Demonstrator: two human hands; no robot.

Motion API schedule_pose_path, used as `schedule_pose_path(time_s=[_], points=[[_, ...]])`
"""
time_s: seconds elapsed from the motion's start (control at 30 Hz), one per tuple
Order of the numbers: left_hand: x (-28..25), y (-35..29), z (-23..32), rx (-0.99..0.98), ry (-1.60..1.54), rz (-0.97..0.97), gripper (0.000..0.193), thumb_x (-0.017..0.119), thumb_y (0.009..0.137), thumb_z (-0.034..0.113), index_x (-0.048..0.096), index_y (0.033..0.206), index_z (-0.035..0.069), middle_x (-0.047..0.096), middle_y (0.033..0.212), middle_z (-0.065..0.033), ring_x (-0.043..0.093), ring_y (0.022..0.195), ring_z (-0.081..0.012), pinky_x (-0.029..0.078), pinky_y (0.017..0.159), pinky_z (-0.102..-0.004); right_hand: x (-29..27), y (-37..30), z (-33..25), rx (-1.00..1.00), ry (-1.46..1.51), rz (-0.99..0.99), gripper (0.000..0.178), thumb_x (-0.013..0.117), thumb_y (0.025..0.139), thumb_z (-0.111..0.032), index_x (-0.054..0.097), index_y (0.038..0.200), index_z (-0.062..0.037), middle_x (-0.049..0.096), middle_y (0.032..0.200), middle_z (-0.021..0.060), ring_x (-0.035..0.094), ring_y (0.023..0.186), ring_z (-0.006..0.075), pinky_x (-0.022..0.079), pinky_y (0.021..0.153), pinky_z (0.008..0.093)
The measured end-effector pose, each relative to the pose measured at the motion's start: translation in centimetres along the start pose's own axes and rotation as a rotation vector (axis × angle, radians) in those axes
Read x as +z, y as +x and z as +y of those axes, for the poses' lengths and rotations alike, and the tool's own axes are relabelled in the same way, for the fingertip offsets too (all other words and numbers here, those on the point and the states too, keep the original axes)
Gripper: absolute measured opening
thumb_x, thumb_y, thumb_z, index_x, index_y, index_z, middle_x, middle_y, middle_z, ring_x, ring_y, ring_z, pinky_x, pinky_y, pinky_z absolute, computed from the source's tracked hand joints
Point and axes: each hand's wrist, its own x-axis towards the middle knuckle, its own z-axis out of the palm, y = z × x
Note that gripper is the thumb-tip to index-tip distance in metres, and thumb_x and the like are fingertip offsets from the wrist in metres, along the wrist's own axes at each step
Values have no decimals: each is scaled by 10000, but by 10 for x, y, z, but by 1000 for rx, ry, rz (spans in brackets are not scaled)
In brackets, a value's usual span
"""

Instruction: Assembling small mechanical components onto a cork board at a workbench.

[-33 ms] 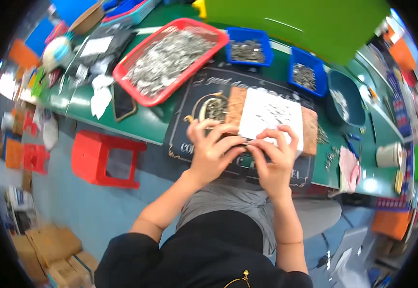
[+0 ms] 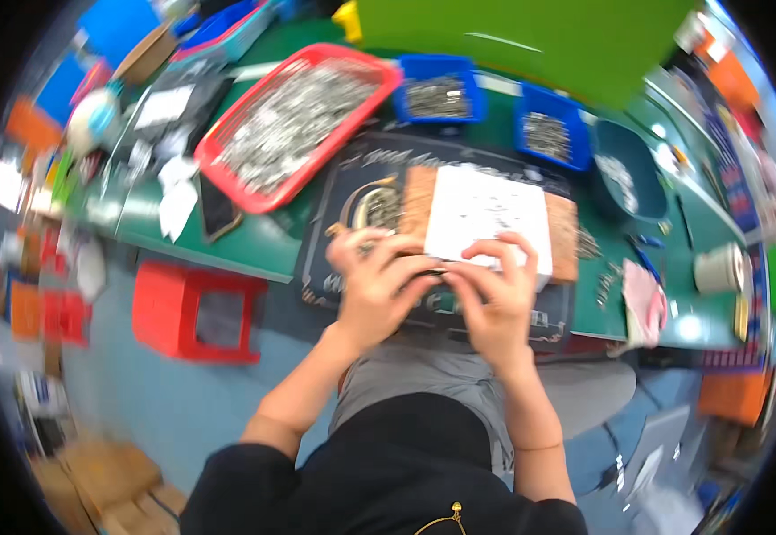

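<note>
My left hand (image 2: pixel 379 285) and my right hand (image 2: pixel 495 294) meet at the near edge of a white sheet (image 2: pixel 486 209). The sheet is speckled with small parts and lies on a brown board (image 2: pixel 564 241). The board rests on a black mat (image 2: pixel 334 205) on the green table (image 2: pixel 254 236). The fingertips of both hands pinch a small dark part (image 2: pixel 434 273) between them. Blur and my fingers hide its shape. A curved brass-coloured piece (image 2: pixel 365 201) lies on the mat just beyond my left hand.
A red tray (image 2: pixel 227 174) full of small metal parts sits at the back left. Two blue bins (image 2: pixel 441 94) (image 2: pixel 548 134) with similar parts and a dark round bowl (image 2: pixel 628 178) stand behind the mat. A paper cup (image 2: pixel 718 267) is at right, and a red stool (image 2: pixel 196 312) stands below the table's edge.
</note>
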Motion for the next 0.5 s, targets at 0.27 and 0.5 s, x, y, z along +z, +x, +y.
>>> schedule_pose_path(time_s=[0.27,0.5], points=[[-96,46,-149,-275,906,261,261,636,886,240,655,1121,129,656,1123,-48,488,1099,-292,322,1008,-400,-63,-26,51,321,-149,355,206,689,780,-19,711,981,-61,624,973,94,543,973,262,418,859,351],[-58,45,-121,-295,371,342,209,552,970,171,672,1011,5,676,893,-92,597,792,-191,472,738,-298,-110,-41,143,407,-430,323,145,670,809,-77,716,945,-58,646,907,99,573,890,276,433,834,373]])
